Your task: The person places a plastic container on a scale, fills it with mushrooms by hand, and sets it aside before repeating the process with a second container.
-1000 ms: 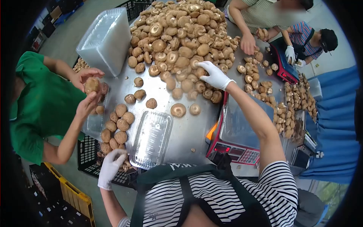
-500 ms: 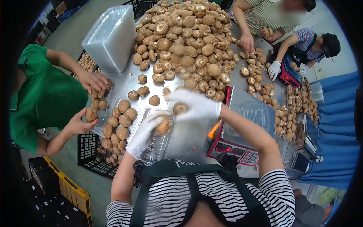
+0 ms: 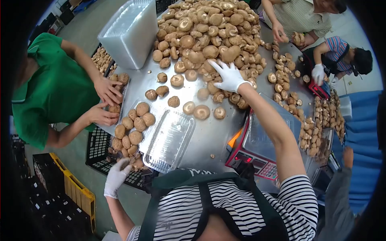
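Observation:
My right hand [image 3: 231,78], in a white glove, lies with fingers spread on the front of the big heap of shiitake mushrooms [image 3: 209,30]. My left hand [image 3: 117,177], also gloved, is low at the left by the black crate [image 3: 96,146], its fingertips beside the mushrooms [image 3: 130,138] at the table's edge. Its fingers are slightly curled and apart, with no mushroom visible in them. Between my hands a clear plastic tray [image 3: 169,140] lies on the metal table. Several loose mushrooms [image 3: 202,112] are spread beyond it.
A tall stack of clear trays [image 3: 128,36] stands at the back left. A red scale [image 3: 257,162] with a clear tray on it is at my right. Across on the left, a person in a green shirt [image 3: 66,88] handles mushrooms in a tray. Other people work at the far right.
My right hand has moved forward onto the mushroom heap. My left hand has left the tray for the crate side, and the mushroom it held is gone from it. The view has shifted slightly.

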`<action>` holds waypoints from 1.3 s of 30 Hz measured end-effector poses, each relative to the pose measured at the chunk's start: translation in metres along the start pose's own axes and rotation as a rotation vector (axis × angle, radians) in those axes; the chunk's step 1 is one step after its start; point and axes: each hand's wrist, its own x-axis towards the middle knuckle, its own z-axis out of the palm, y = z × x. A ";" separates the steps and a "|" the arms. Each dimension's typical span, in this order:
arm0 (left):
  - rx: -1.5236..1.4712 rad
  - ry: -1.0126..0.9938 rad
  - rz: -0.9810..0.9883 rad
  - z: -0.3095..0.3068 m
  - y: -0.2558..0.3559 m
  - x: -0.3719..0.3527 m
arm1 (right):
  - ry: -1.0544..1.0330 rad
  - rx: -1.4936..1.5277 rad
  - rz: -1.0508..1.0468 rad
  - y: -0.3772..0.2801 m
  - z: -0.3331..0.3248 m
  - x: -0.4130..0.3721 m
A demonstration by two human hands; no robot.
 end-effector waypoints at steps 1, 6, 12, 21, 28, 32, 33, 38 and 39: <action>0.090 0.019 0.013 0.000 0.013 0.005 | -0.035 0.024 -0.019 0.001 -0.001 -0.005; 0.299 0.090 0.134 0.016 0.071 0.025 | -0.200 -0.323 -0.127 -0.013 0.003 -0.056; 0.119 0.057 0.481 0.065 0.112 0.062 | -0.194 -0.144 -0.253 -0.014 0.009 -0.086; 0.221 0.031 0.938 0.154 0.221 0.165 | -0.110 -0.182 0.019 -0.030 0.016 -0.038; 0.427 0.427 0.962 0.162 0.237 0.262 | -0.303 -0.115 -0.148 -0.029 0.003 -0.072; 0.616 0.394 0.794 0.163 0.246 0.300 | -0.016 0.062 -0.161 -0.007 -0.014 -0.056; 0.653 0.369 0.743 0.165 0.252 0.300 | 0.066 0.081 -0.122 0.003 -0.014 -0.046; 0.711 0.310 0.675 0.159 0.261 0.293 | 0.275 0.132 0.153 0.019 -0.014 0.012; 0.696 0.346 0.688 0.160 0.258 0.295 | 0.252 0.151 0.168 0.021 -0.006 0.026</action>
